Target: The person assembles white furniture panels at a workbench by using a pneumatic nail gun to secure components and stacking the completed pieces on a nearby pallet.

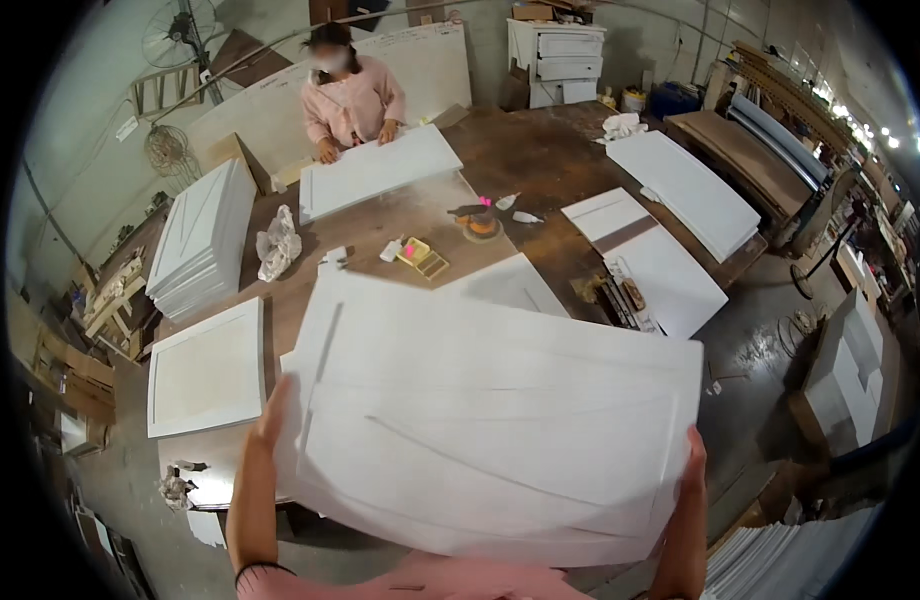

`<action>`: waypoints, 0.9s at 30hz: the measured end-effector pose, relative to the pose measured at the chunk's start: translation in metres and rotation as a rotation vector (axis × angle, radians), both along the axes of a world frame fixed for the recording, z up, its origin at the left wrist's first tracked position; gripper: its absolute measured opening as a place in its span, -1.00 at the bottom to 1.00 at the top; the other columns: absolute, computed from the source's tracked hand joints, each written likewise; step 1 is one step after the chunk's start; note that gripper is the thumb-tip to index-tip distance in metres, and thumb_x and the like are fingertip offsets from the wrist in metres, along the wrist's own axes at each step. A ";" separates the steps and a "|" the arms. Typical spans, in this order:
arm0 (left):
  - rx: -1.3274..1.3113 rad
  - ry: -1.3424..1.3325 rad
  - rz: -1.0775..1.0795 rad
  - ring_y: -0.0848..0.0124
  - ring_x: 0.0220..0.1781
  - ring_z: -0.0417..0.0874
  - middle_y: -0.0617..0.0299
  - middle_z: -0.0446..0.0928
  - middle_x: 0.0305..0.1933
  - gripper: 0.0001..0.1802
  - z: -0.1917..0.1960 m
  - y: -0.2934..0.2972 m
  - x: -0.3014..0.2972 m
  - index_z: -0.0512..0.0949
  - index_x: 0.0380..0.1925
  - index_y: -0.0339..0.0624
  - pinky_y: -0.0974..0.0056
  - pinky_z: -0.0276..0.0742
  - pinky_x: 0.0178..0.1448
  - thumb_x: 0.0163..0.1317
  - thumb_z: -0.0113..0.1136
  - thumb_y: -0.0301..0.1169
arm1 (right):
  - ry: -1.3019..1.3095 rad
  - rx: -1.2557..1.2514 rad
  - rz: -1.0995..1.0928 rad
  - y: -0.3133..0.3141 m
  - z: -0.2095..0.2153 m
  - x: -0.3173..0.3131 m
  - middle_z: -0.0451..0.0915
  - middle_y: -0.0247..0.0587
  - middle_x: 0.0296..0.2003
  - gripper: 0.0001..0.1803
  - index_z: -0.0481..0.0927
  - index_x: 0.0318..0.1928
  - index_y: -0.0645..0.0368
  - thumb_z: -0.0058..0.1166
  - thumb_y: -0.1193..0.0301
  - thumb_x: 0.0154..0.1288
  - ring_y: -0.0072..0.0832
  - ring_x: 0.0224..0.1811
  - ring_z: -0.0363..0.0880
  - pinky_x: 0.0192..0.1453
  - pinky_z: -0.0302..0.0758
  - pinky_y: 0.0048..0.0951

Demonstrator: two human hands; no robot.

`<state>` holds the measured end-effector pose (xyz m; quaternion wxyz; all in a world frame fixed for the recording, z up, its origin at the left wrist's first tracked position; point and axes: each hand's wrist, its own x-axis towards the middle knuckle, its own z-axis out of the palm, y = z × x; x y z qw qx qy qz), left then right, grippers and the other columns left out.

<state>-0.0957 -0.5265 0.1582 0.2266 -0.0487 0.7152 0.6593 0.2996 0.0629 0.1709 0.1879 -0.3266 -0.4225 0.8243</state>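
A large white panel point(500, 430), framed like a cabinet door and marked with thin grey lines, is held up in front of me. My left hand point(272, 415) grips its left edge, while my right hand point(692, 462) is closed on the right edge. The panel hides most of the fingers. Beneath and beyond it, another white panel point(510, 285) rests on the brown worktable point(380, 240). To the left lies a framed panel with a cream middle point(208, 368).
Beyond stands a co-worker point(352, 100), both hands at a white panel point(390, 165). A stack of white panels point(200, 240) is at the left; more panels point(685, 190) lie at the right. A yellow box point(423, 258), crumpled plastic point(278, 245) and small tools point(625, 295) are on the table.
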 end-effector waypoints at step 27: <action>0.176 -0.197 0.272 0.23 0.48 0.42 0.07 0.37 0.51 -0.21 -0.013 -0.054 0.138 0.27 0.51 -0.16 0.01 0.28 0.56 0.61 -0.40 0.21 | -0.345 0.336 0.743 0.123 -0.044 -0.289 0.36 -0.16 0.47 -0.10 0.26 0.54 0.17 -0.17 -0.28 0.52 -0.23 0.48 0.31 0.53 0.20 -0.15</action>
